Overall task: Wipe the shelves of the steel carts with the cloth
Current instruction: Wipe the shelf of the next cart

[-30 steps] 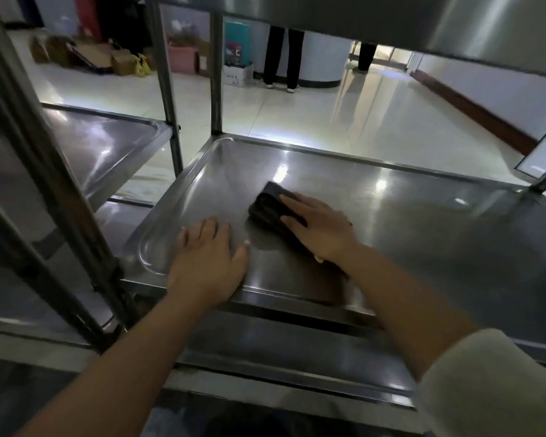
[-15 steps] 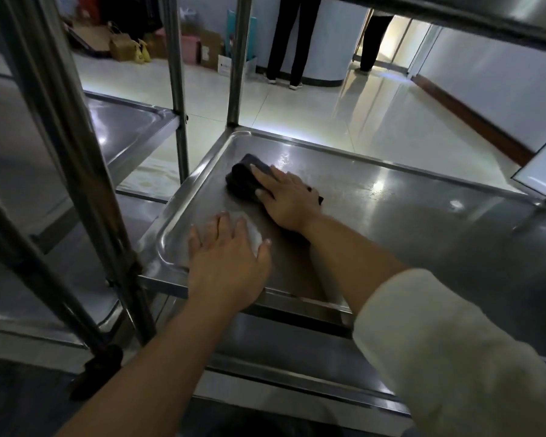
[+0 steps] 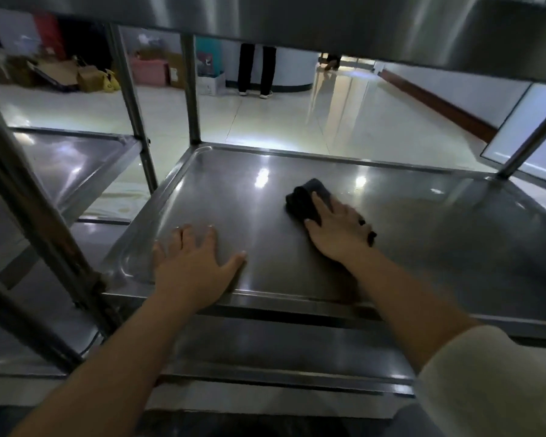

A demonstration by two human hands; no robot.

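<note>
Cloth point(image 3: 308, 200), a dark wad, now lies mid-shelf; half a second ago it was at the far-left corner. My right hand point(image 3: 338, 231) presses it flat under open fingers, not clenched. My left hand point(image 3: 191, 266) stays spread, palm down, at the near-left edge of the shelf point(image 3: 438, 247), bracing. Judgement: left portion is wiped; right portion remains.

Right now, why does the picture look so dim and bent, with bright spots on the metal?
Head view: the steel shelf sits in the shade of the tier above and mirrors ceiling lights as glare spots; the floor behind is far brighter. The wide lens curves the cart posts, which look smeared at the left edge. The right hand on the dark cloth and the flat left hand stay fairly sharp.
</note>
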